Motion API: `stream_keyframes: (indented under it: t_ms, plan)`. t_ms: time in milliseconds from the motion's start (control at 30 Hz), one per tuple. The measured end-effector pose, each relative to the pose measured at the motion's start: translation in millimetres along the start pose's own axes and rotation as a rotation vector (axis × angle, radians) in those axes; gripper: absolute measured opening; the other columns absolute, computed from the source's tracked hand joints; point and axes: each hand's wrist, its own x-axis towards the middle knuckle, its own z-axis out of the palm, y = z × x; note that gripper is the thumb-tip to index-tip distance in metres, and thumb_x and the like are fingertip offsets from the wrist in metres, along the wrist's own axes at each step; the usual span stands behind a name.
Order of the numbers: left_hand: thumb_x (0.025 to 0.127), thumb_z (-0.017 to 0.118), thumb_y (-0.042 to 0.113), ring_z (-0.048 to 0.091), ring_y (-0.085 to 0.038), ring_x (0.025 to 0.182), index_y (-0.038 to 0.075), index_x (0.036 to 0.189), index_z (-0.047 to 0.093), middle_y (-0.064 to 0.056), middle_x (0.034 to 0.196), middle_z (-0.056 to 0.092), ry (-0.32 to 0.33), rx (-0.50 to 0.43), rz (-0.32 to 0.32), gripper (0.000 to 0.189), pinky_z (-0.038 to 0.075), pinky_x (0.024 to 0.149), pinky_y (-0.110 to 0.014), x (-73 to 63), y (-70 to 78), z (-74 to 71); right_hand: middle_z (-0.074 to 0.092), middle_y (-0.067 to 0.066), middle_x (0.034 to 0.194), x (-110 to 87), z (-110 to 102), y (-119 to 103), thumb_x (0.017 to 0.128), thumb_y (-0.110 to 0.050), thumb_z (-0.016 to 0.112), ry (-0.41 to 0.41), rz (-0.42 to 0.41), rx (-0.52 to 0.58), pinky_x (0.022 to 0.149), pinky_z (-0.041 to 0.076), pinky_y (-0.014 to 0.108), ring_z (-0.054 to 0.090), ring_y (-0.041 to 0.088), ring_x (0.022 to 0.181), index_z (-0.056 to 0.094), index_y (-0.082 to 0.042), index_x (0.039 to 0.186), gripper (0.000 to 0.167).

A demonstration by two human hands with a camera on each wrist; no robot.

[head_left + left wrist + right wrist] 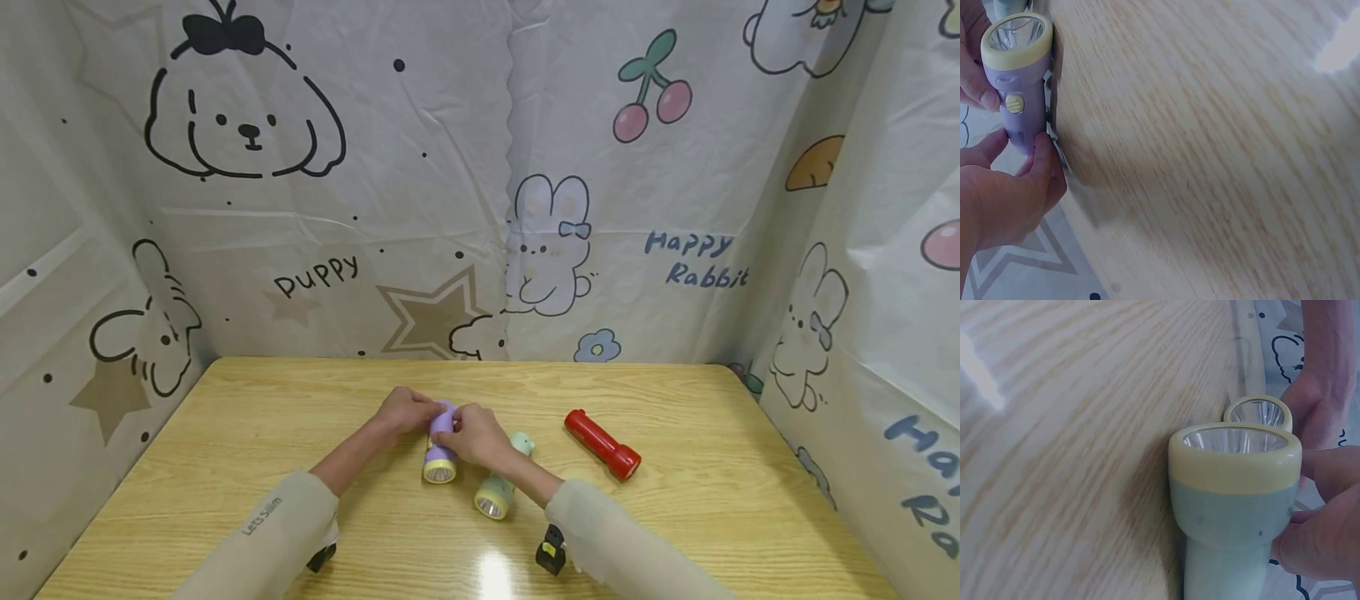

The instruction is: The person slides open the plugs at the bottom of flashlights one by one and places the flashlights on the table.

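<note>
A purple flashlight [443, 427] with a pale yellow rim lies on the table, its lens toward me. My left hand [406, 412] pinches its tail end; in the left wrist view the left hand [1010, 200] has thumb and fingertips on either side of that end. From the right, my right hand [482, 435] grips the body, its thumb beside the yellow switch [1015, 104]. A light green flashlight [495, 493] lies partly beneath my right forearm, lens toward me. It fills the front of the right wrist view, ahead of the purple flashlight's rim [1259, 400].
To the right, a red flashlight [602, 444] lies slantwise on the wooden table [300, 400]. Printed cloth [435, 192] hangs behind and along both sides. Small black devices [551, 550] sit at the wrists.
</note>
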Motion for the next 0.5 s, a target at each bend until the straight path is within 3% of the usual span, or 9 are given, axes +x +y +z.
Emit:
stream_keyframes:
  t_ms: [500]
  plan:
    - [0.089, 0.074, 0.014, 0.064, -0.017, 0.083, -0.009, 0.097, 0.074, -0.011, 0.091, 0.072, 0.000, -0.017, 0.010, 0.025, 0.055, 0.071, -0.027, 1.4, -1.4, 0.7, 0.050, -0.006, 0.055, 0.0, -1.4, 1.7, 0.090, -0.026, 0.075, -0.007, -0.017, -0.017, 0.041, 0.030, 0.019, 0.042, 0.005, 0.048, 0.057, -0.010, 0.069, 0.032]
